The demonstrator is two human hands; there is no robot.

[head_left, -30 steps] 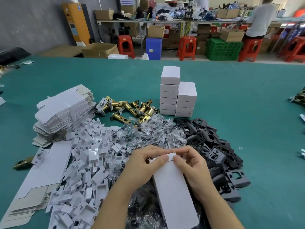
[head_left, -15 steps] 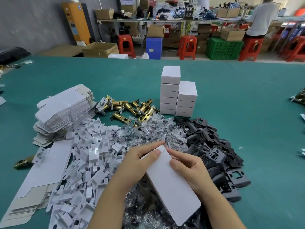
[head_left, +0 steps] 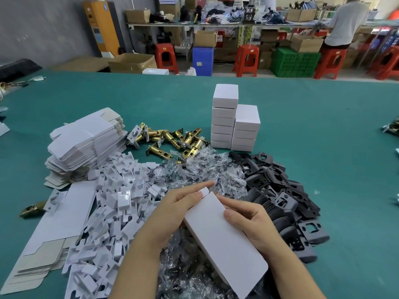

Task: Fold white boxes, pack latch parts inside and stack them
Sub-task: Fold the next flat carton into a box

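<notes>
A long white box [head_left: 224, 238] is held slanted over the parts pile, its far end up by my fingertips. My left hand [head_left: 172, 212] grips its left edge, thumb on top near the small end flap. My right hand [head_left: 250, 221] holds the right side, thumb pressed on the top face and index finger lying along the far edge. Two stacks of closed white boxes [head_left: 235, 121] stand side by side further back. Brass latch bolts [head_left: 172, 140] lie left of the stacks.
Flat white box blanks [head_left: 86, 141] are piled at the left, more blanks [head_left: 54, 229] lie nearer. White plastic inserts [head_left: 112, 212], bagged screws [head_left: 200, 169] and black strike plates [head_left: 285, 197] surround my hands. Green table [head_left: 323, 137] stretches right. A person sits far back.
The box has turned from pointing straight away to slanting left. My hands slid from pinching the far end flap to gripping the box's sides.
</notes>
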